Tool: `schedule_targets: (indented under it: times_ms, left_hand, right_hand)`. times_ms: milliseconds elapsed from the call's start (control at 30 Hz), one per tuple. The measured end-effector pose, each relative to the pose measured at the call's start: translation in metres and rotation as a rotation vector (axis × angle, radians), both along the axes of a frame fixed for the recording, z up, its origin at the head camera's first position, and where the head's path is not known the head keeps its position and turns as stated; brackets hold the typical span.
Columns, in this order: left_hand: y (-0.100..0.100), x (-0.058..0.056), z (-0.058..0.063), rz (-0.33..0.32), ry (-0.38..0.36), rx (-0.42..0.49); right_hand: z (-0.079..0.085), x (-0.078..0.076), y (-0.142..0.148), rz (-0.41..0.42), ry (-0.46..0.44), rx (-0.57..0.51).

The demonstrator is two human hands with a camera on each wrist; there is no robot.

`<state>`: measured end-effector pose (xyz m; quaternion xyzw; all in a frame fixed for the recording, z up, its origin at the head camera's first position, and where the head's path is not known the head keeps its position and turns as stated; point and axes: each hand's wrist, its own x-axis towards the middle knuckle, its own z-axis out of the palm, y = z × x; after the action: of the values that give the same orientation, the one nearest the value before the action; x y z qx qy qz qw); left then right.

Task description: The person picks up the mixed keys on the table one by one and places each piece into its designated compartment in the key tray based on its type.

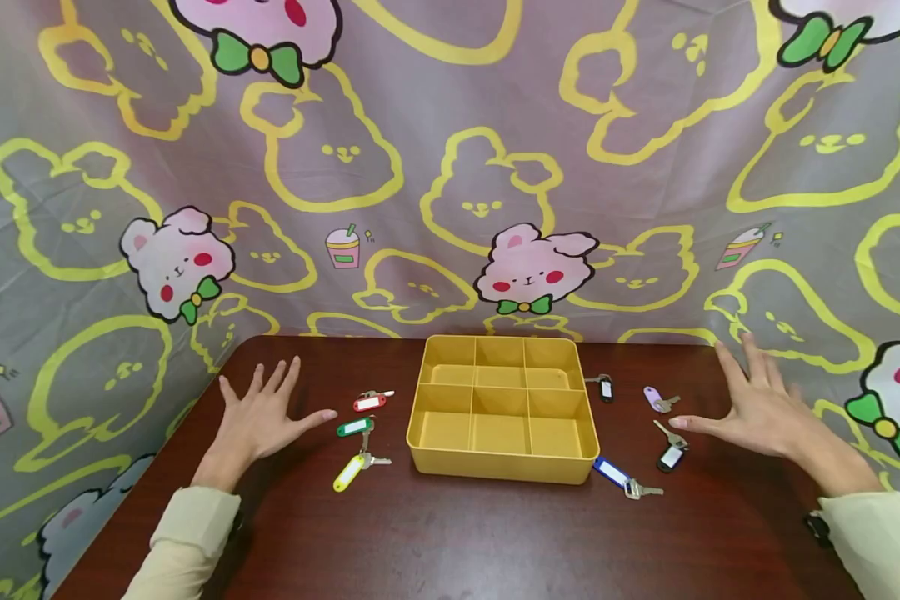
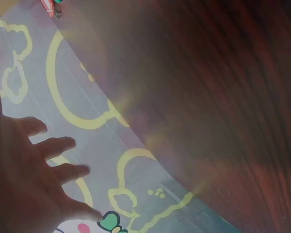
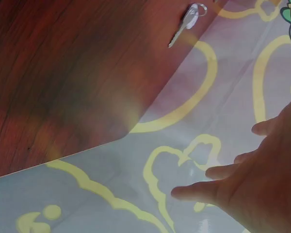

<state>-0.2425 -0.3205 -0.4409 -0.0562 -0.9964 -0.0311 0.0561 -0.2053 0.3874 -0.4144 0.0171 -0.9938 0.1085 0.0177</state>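
My left hand (image 1: 261, 421) is spread with straight fingers over the left side of the table, holding nothing. Beside its thumb lie keys with a red tag (image 1: 370, 403), a green tag (image 1: 355, 427) and a yellow tag (image 1: 348, 472). My right hand (image 1: 767, 408), also spread and holding nothing, is over the right side. Its thumb tip is right by a key with a black tag (image 1: 672, 456). Farther in lie keys with a purple tag (image 1: 653, 398), a blue tag (image 1: 612, 472) and another black tag (image 1: 606, 388). A key (image 3: 186, 22) shows in the right wrist view.
A yellow box (image 1: 502, 467) with several compartments in two rows stands between the two groups of keys. The dark wooden table (image 1: 450, 542) has its back edge against a curtain (image 1: 390, 192) printed with cartoon rabbits, which also hangs along both sides.
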Motion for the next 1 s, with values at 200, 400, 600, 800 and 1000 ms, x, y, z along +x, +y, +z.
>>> schedule_targets:
  times_ms: [200,400,600,800,1000]
  left_hand:
    - [0.005,0.001,0.0,-0.011,0.011,0.026]
    - [0.011,0.002,0.0,-0.041,0.043,0.034]
    - [0.018,0.006,0.001,-0.058,0.058,0.027]
    - [0.027,0.007,0.006,-0.077,0.076,0.073]
    - [0.036,0.01,0.009,-0.087,0.081,0.102]
  right_hand:
    - [0.006,0.004,-0.004,0.017,0.013,0.004]
    - [0.009,0.008,-0.008,0.035,0.036,-0.008]
    - [0.011,0.011,-0.013,0.045,0.038,-0.017]
    - [0.014,0.011,-0.02,0.058,0.008,0.013]
    - [0.015,0.012,-0.027,0.069,-0.019,0.022]
